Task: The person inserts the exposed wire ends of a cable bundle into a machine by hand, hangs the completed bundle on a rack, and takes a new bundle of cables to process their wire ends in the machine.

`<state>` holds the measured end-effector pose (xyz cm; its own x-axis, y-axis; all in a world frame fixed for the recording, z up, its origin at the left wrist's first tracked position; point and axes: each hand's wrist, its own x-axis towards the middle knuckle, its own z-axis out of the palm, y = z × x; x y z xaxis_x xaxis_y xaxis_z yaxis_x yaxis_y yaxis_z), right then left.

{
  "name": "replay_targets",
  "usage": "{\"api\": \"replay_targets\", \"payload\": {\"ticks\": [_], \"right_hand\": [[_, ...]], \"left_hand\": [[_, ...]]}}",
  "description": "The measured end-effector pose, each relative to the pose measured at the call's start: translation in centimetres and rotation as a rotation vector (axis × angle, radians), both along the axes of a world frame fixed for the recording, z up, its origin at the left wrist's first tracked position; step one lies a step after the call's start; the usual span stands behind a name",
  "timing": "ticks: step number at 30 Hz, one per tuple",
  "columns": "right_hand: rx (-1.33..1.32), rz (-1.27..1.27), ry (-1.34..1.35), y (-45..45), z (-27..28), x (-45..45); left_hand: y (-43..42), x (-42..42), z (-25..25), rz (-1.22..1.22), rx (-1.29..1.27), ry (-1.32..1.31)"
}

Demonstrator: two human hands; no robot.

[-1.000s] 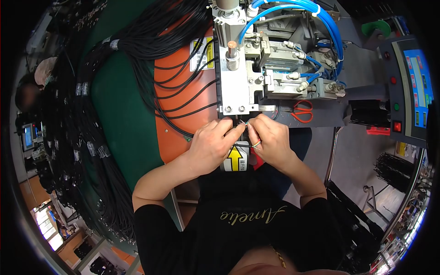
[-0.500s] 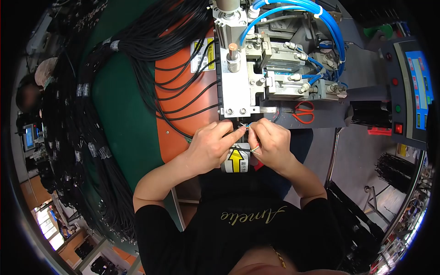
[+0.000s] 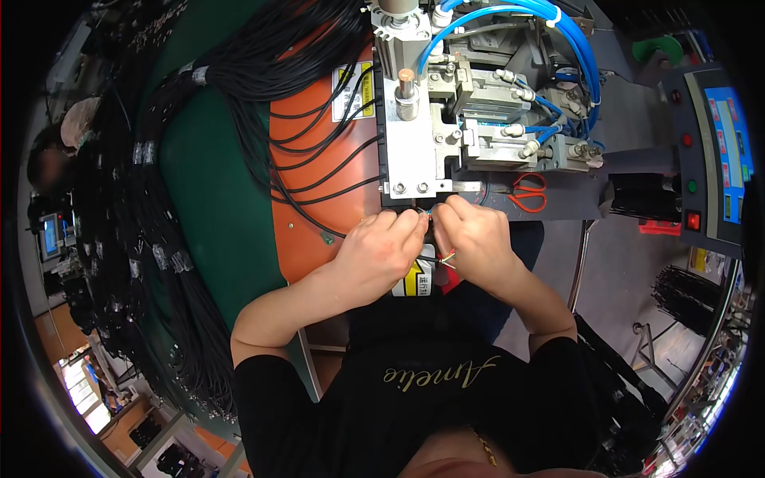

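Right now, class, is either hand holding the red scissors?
No: the scissors lie on the gray surface, apart from the left hand and right hand, whose fingertips are at thin wires.

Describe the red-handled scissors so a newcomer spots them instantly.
Find the big silver machine with the arching blue hoses. On the dark surface at its near right side, just beyond the right hand, lie the scissors. Their two open red loops set them apart from the solid red buttons on the control panel farther right.
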<state>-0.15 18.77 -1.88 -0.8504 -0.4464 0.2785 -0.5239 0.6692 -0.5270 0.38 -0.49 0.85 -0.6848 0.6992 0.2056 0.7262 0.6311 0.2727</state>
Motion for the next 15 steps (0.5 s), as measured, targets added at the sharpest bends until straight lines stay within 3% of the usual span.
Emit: {"api": "replay_targets", "payload": {"ticks": [5,8,11,15], "right_hand": [[-0.261,-0.075,0.086,-0.4,-0.8,0.2],[-0.16,-0.039,-0.02,0.0,-0.9,-0.4],[-0.294,-0.067,-0.18,0.1,-1.3,-0.7],[-0.379,-0.102,-0.287,0.3,-1.5,-0.4]], "left_hand": [[-0.2,-0.4,0.1,-0.028,0.006,0.015],[-0.4,-0.4,0.3,0.007,-0.002,-0.008],[-1.9,-0.1,-0.5,0.092,0.171,-0.083],[-3.6,-0.1,-1.1,0.177,0.249,0.031]]}}
